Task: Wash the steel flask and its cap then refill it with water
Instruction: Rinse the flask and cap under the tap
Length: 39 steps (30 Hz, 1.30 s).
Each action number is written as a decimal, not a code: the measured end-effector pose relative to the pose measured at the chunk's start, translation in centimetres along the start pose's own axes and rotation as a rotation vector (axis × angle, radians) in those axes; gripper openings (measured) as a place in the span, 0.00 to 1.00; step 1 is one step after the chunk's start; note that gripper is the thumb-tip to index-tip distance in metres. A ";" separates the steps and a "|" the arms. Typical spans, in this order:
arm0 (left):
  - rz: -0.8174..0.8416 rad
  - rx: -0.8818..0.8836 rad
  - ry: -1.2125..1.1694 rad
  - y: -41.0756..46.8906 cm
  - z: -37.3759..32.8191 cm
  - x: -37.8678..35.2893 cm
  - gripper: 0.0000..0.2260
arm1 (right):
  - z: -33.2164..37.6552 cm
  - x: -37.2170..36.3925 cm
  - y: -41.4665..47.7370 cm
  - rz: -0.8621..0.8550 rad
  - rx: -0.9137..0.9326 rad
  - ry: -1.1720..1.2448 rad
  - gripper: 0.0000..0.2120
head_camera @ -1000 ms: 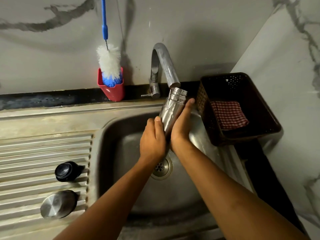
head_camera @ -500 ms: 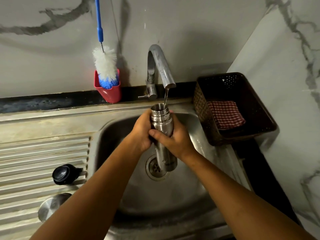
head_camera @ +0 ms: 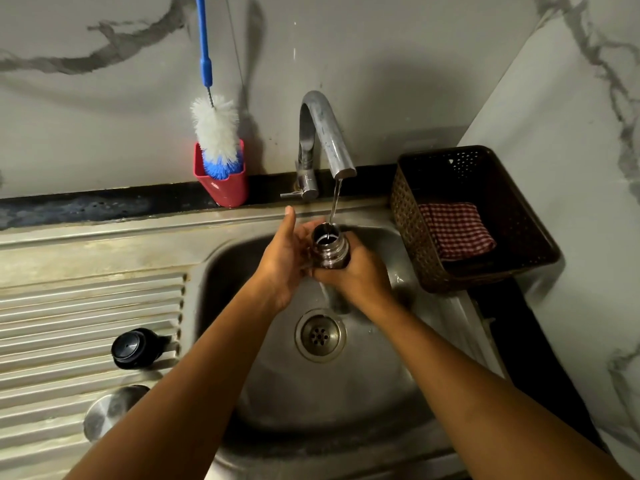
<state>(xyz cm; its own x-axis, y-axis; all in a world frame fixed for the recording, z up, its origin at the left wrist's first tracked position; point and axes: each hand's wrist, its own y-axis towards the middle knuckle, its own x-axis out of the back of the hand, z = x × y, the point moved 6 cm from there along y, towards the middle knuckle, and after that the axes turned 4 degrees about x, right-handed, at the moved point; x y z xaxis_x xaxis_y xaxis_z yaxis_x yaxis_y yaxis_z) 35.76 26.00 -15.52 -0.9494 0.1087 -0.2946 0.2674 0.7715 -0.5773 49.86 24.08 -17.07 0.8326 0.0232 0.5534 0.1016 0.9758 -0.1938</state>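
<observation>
Of the flask (head_camera: pixel 330 252) we see only the neck; the right hand (head_camera: pixel 356 275) hides its body. Left forearm (head_camera: pixel 207 375) half covers the steel cap (head_camera: pixel 107 410) near the drainboard's (head_camera: pixel 69 306) front edge. Brush handle (head_camera: pixel 204 46) cut off at the top.

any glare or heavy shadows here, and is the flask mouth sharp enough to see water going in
Head view: dim, warm light; the bottle brush casts a soft shadow on the wall; mild glare on the tap spout; wide-angle distortion bows the sink rim; the steel flask mouth, gripped by the right hand, is sharp, stream entering.
</observation>
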 end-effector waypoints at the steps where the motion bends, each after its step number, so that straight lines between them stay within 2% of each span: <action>1: -0.009 0.005 -0.001 0.1 0.3 0.2 0.34 | -0.1 -0.2 -0.1 0.026 0.006 -0.031 0.34; 4: -0.025 0.007 0.007 0.1 0.8 0.5 0.34 | 0.0 -0.5 -0.6 0.047 0.002 -0.021 0.33; 6: -0.051 0.015 0.002 0.1 1.1 0.7 0.33 | 0.2 -0.5 -0.8 0.036 0.028 -0.098 0.31; 10: -0.029 0.021 0.023 0.0 1.5 0.8 0.35 | -0.5 -0.8 -1.1 0.027 -0.012 0.000 0.31; 13: -0.047 0.023 0.025 -0.1 1.9 1.2 0.34 | -0.4 -0.8 -1.3 0.021 0.024 -0.045 0.30; 27: -0.049 0.017 0.048 -0.5 1.7 1.2 0.34 | 0.1 -0.6 -1.0 0.045 -0.004 0.089 0.36; 30: -0.062 0.005 0.038 -0.8 1.7 1.5 0.33 | 1.7 0.5 -0.9 0.011 0.073 0.065 0.35; 34: -0.137 -0.013 0.037 -1.2 1.3 2.0 0.30 | 3.8 1.8 -1.4 -0.140 0.252 0.018 0.34; 37: -0.193 -0.022 0.009 -1.2 1.1 1.8 0.29 | 2.7 -0.1 -1.7 0.033 0.182 -0.117 0.34; 39: -0.173 -0.031 0.031 -1.2 0.7 1.6 0.28 | 2.3 -0.3 -2.1 -0.011 0.193 -0.096 0.34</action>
<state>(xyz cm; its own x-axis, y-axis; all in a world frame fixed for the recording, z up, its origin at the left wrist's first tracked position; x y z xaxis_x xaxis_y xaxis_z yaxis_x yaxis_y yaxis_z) 34.07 24.77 -15.86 -0.9856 -0.0082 -0.1687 0.0949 0.7993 -0.5934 48.14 22.55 -14.94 0.7753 0.0244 0.6312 -0.0035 0.9994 -0.0344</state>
